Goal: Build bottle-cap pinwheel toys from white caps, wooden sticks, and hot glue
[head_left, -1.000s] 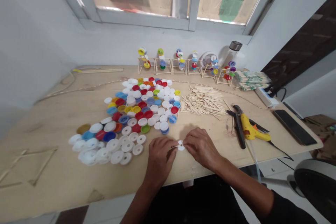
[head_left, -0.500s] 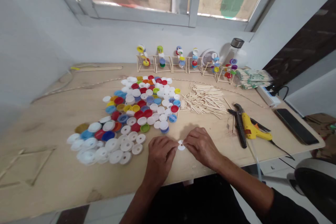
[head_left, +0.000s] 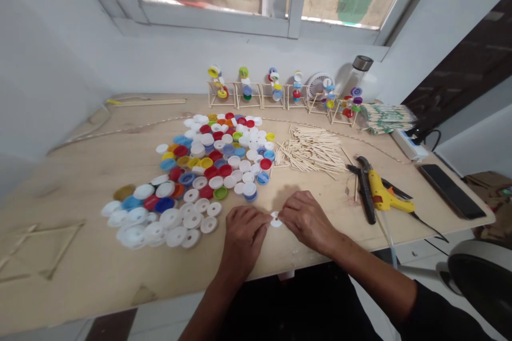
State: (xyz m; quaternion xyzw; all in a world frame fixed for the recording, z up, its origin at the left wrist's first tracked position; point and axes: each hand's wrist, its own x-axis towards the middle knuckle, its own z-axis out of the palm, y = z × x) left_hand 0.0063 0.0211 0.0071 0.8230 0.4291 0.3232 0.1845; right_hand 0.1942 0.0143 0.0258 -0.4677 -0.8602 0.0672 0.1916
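Observation:
A small white bottle cap with a hole in its middle sits between my two hands just above the wooden table. My left hand pinches the cap from the left with closed fingers. My right hand pinches it from the right. Whether a thin stick runs through the cap I cannot tell. A big heap of coloured and white bottle caps lies just beyond my left hand.
A pile of thin wooden sticks lies at centre right. A yellow glue gun and black pliers lie to the right, a phone further right. Several small stick-and-cap models and a fan line the back wall. Stick triangles lie at left.
Both hands stay pinched on the white cap, which has shifted only slightly. The camera has tilted a little.

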